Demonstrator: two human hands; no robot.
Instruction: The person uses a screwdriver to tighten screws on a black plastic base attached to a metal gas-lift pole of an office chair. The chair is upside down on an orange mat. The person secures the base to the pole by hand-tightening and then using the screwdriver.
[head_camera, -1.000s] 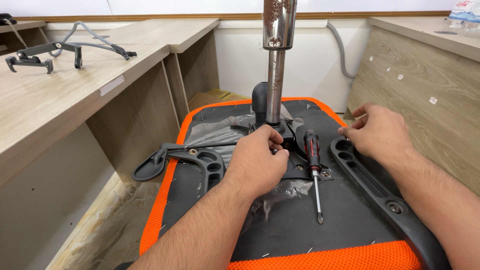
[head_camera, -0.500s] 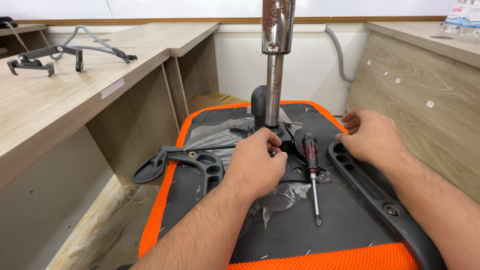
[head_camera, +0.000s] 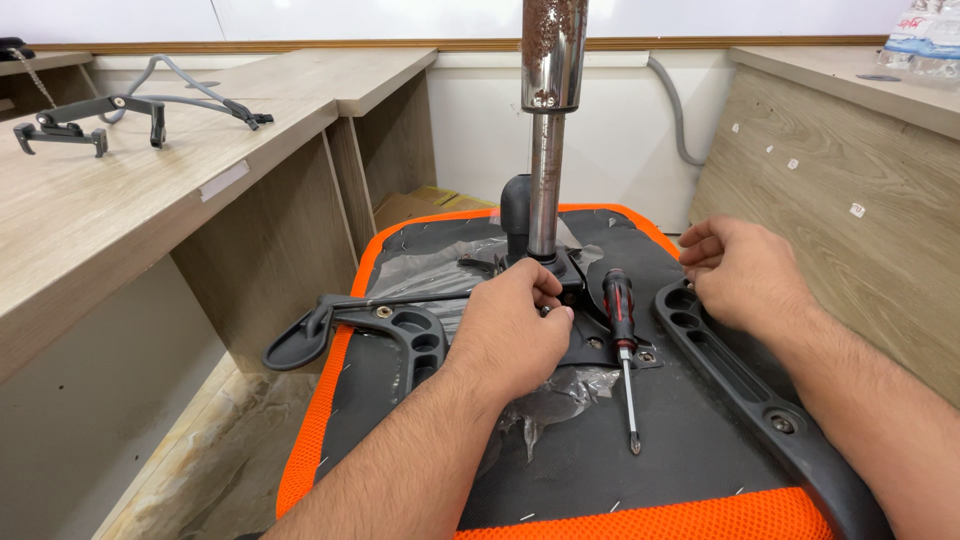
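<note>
Head view: left hand (head_camera: 510, 335) fingers pinching at black metal chair mechanism plate (head_camera: 590, 335); right hand (head_camera: 745, 275) curled on right black plastic armrest (head_camera: 740, 375); red-and-black-handled screwdriver (head_camera: 622, 340) between.

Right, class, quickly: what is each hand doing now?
Left hand: closed, fingertips on the black mechanism plate by the metal column.
Right hand: curled, resting on the armrest.

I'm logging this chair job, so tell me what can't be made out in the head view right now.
- What the left hand fingers touch at the plate: hidden by the hand itself.
- Top of the metal column: cut off by the upper edge.
- Right armrest front end: hidden under the right hand.
- Screw types: too small.
</note>
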